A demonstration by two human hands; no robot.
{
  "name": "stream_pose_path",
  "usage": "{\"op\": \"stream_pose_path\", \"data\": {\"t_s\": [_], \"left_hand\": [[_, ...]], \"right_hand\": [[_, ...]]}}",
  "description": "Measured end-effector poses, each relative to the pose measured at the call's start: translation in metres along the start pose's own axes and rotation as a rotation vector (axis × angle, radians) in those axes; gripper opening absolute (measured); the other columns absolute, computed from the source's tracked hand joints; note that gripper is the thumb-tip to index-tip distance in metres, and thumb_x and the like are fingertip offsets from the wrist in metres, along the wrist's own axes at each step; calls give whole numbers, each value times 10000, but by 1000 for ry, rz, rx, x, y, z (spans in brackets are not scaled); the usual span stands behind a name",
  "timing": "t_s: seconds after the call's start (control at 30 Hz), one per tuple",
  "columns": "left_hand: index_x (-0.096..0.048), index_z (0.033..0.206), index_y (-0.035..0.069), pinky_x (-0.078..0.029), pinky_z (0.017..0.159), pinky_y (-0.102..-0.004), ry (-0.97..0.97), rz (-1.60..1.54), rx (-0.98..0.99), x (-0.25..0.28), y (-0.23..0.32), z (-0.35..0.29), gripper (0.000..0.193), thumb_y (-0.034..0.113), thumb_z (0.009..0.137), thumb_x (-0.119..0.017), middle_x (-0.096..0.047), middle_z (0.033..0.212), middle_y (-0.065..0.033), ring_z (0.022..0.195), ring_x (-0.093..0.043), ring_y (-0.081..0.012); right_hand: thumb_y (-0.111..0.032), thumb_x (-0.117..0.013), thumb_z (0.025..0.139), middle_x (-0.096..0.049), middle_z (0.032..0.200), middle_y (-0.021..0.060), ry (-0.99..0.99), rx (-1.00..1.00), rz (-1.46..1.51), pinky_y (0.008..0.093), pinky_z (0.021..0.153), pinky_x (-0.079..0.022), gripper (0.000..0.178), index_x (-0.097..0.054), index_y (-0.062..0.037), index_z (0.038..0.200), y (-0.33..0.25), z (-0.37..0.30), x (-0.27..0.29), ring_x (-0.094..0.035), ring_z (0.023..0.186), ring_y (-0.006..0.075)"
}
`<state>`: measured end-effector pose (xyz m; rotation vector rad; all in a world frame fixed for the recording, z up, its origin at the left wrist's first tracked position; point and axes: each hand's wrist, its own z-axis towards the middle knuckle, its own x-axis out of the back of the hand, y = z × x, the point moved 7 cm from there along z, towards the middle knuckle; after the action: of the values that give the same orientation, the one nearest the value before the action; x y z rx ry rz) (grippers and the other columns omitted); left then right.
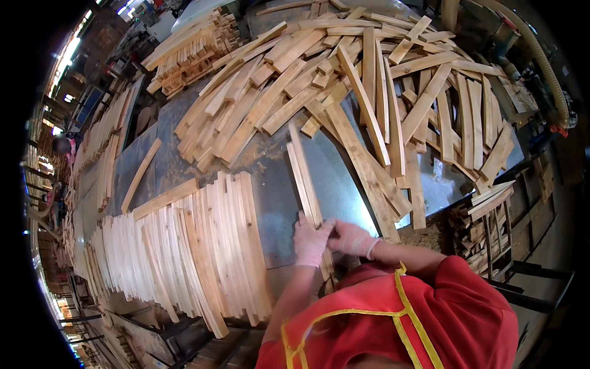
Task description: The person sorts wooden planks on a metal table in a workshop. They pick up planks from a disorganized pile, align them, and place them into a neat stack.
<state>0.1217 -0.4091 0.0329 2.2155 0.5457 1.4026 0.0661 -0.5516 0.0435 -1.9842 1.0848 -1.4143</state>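
Pale wooden strips (pixel 302 178), held together lengthwise, point away from me over the metal tabletop (pixel 273 209). My left hand (pixel 310 243), in a thin light glove, is closed around their near part. From the other side my right hand (pixel 351 238), gloved too, is closed against the same strips, its fingertips touching the left hand. How many strips are in the grip I cannot tell; their near ends run down between my forearms. Left of my hands, a row of narrow strips (pixel 236 240) lies side by side.
A large loose heap of boards (pixel 270 104) covers the far and right parts of the table. Neater stacked boards (pixel 196 46) stand at the far left. One curved strip (pixel 141 175) lies apart. A metal rack with offcuts (pixel 491 227) and a ribbed hose (pixel 541 61) are on the right.
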Motion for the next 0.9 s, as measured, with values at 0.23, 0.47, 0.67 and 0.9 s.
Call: {"op": "stream_pose_path", "data": {"t_s": [0.23,0.47,0.67,0.9], "left_hand": [[-588,1454,62,-529,1066,-509,99,78,164,-25,-32,27,756,441,832,-790,-639,1372,-228,1219,-653,-447],[-553,1518,50,-424,1159,-508,253,370,261,40,-80,-23,816,435,830,-764,-514,1554,-168,1406,-518,-391],[-499,1542,74,-336,1202,-538,489,761,110,80,-140,-42,808,451,863,-720,-450,1567,-133,1502,-372,-356],[-468,1574,95,-307,1245,-517,415,662,-88,67,-163,-30,757,501,959,-638,-435,1614,-113,1491,-396,-354]], "right_hand": [[-351,-816,873,-675,1265,191,656,-149,-518,498,980,-565,652,-538,-50,1381,29,177,235,-700,1114,393],[-356,-805,860,-745,1303,176,400,-397,-472,460,1028,-569,472,-729,-89,1241,64,216,262,-710,1223,375],[-311,-791,874,-773,1003,164,425,-53,2,442,785,-576,405,-706,-66,1184,83,162,196,-747,891,322],[-344,-725,899,-730,1074,250,5,-75,271,484,908,-556,479,-619,-39,1252,5,34,-87,-717,1007,429]]}}
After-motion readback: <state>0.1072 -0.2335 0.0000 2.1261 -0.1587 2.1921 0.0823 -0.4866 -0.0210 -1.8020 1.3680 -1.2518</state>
